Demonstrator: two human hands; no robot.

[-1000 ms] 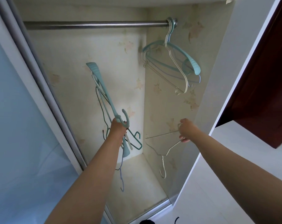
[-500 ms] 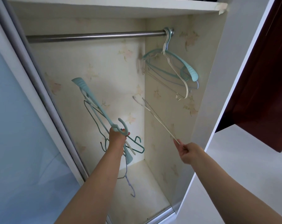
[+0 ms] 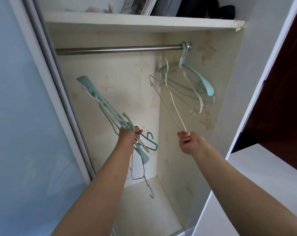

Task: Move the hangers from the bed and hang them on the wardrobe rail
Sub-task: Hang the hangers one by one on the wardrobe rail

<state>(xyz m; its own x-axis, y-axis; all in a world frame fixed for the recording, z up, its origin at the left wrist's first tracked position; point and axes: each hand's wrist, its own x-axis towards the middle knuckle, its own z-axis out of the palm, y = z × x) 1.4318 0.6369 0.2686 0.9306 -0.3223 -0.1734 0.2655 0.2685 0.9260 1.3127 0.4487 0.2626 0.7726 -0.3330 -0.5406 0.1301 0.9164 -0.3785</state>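
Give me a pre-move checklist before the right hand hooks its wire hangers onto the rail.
1. Right hand pinches the wire hangers at their low end: ok.
2. Their hooks point up toward the rail: ok.
3. Hooks over the rail: not ok, below it.
4. Bare rail left of the hung hangers: ok.
5. Held hangers free of the hung ones: cannot tell, they overlap in view.
6. Left hand grips the bundle of hangers: ok.

Above the hanging space, a white shelf with a chipped right corner, carrying leaning books and dark folded cloth. Left, a pale blue sliding door. Right, a dark red-brown door. Behind, faded floral wallpaper.
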